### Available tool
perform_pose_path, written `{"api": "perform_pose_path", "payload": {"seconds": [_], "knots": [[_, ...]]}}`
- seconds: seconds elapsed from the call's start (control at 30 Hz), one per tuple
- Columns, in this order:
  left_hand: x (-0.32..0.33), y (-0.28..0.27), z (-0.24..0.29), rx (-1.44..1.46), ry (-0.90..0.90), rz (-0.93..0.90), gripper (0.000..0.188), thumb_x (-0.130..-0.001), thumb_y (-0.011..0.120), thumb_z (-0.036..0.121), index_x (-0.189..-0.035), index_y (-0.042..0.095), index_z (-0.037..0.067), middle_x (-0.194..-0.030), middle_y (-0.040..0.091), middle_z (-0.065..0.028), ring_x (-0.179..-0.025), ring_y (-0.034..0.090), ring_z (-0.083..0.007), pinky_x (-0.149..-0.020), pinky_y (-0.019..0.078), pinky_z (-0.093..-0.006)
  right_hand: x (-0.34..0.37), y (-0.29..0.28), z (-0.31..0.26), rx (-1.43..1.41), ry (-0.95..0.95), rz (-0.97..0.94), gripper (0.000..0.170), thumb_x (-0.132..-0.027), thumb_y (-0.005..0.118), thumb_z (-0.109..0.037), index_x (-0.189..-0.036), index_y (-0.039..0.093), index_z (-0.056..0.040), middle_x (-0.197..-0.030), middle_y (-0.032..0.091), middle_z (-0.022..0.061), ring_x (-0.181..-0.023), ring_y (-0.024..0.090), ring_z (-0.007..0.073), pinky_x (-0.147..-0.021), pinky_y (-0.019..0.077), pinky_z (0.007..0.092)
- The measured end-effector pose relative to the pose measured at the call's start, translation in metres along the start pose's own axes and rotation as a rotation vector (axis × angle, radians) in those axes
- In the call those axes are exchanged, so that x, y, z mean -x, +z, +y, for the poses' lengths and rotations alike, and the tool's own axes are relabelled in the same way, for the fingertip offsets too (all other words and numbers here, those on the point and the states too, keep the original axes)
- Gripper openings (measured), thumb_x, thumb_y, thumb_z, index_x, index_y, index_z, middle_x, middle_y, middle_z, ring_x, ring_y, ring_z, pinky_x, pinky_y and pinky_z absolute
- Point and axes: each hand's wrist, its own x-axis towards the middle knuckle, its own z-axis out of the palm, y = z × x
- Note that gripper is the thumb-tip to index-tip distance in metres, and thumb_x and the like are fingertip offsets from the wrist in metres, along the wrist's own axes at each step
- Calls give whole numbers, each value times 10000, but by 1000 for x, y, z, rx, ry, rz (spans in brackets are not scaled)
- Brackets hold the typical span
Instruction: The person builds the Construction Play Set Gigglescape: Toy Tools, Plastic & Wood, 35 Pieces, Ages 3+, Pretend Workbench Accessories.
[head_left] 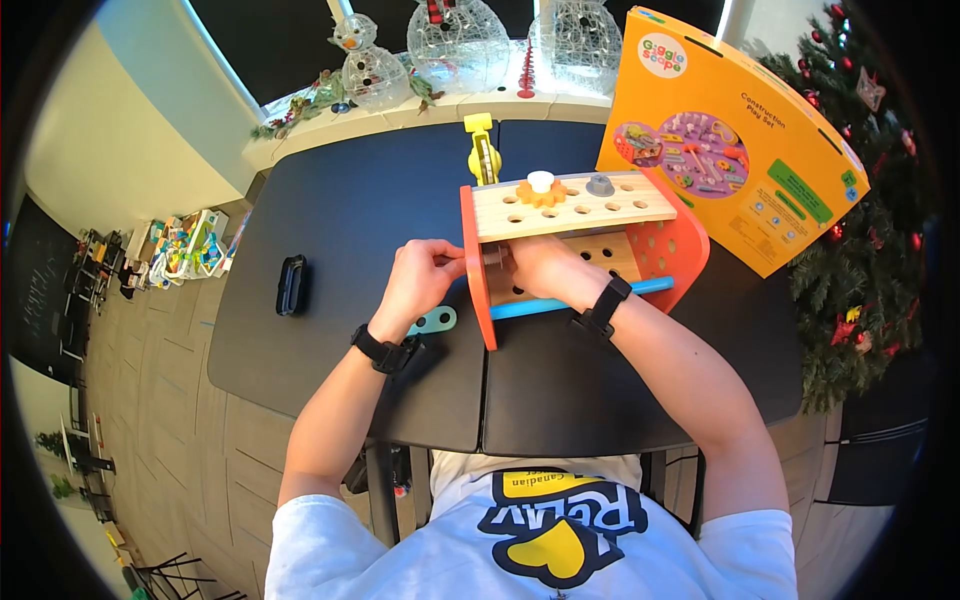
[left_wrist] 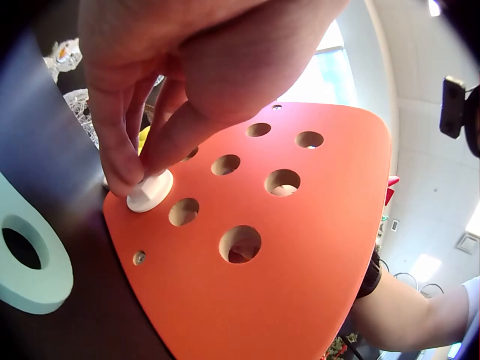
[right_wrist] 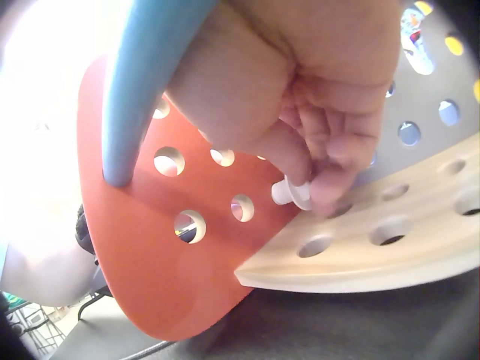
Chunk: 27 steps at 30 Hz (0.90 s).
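My left hand (head_left: 415, 280) is at the outer face of the toy workbench's red-orange side panel (left_wrist: 300, 225). Thumb and fingers there pinch a white plastic bolt (left_wrist: 152, 193), its round flange against the panel near the lower edge. Inside the workbench, under the top board (head_left: 600, 204), my right hand (head_left: 550, 268) pinches a white flanged plastic piece (right_wrist: 298, 193) close to the same panel's inner face. Its short round end points towards the panel. The blue rod (head_left: 590, 298) crosses in front of the right wrist.
An orange gear (head_left: 542, 194) with a white piece and a grey nut (head_left: 600, 185) sit on the top board. A yellow tool (head_left: 483, 150) stands behind. On the table lie a mint holed strip (head_left: 436, 320) and a black case (head_left: 291, 285). A yellow box (head_left: 730, 130) stands back right.
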Motion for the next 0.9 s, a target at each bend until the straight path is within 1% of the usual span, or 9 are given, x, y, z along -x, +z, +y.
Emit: {"api": "perform_pose_path", "payload": {"seconds": [0.17, 0.37, 0.47, 0.57, 0.7, 0.83, 0.9], "knots": [[1, -1, 1, -6, 7, -3, 219, -922, 779, 147, -1045, 786, -35, -879, 780, -160, -766, 722, -209, -745, 569, -356, -9, 9, 6, 39, -47, 4, 238, -882, 623, 5, -1114, 634, 54, -1052, 693, 256, -1016, 665, 430, -871, 534, 469], [1, 0, 1, 16, -1, 2, 227, -925, 779, 153, -1047, 787, -39, -888, 781, -165, -776, 726, -214, -752, 571, -360, 1, -4, -8, 23, 29, -82, 225, -867, 632, 17, -1090, 632, 48, -1031, 689, 252, -994, 666, 423, -861, 535, 466], [1, 0, 1, 7, 4, 2, 231, -926, 778, 153, -1052, 786, -41, -898, 784, -169, -786, 732, -217, -758, 573, -362, -2, -2, -2, 14, 20, -73, 203, -859, 641, 25, -1061, 625, 44, -1013, 684, 243, -977, 663, 420, -855, 534, 466], [1, -1, 1, -5, 6, -3, 234, -926, 778, 154, -1056, 785, -41, -903, 785, -171, -794, 736, -221, -764, 575, -362, -7, 8, 8, 20, -77, 13, 168, -870, 633, 19, -1036, 622, 42, -1003, 683, 241, -966, 662, 421, -851, 533, 467], [1, -1, 3, -11, 4, 3, 232, -923, 780, 154, -1054, 786, -38, -901, 785, -173, -791, 737, -225, -765, 575, -362, -9, 13, 10, 34, -25, 27, 189, -878, 619, 12, -1064, 634, 41, -1027, 689, 248, -991, 667, 427, -863, 534, 467], [2, -1, 2, -5, 12, 2, 231, -919, 784, 154, -1046, 786, -38, -900, 784, -176, -794, 740, -229, -766, 575, -363, 4, -3, -13, 13, 21, -4, 238, -874, 611, 13, -1109, 641, 44, -1057, 692, 256, -1036, 667, 432, -892, 536, 464], [3, -2, 4, -19, 15, -1, 230, -916, 786, 153, -1042, 786, -40, -902, 785, -177, -799, 743, -232, -768, 576, -363, 5, -4, -12, 6, 14, -17, 259, -873, 610, 13, -1128, 644, 45, -1072, 693, 261, -1056, 667, 434, -902, 537, 463]]}}
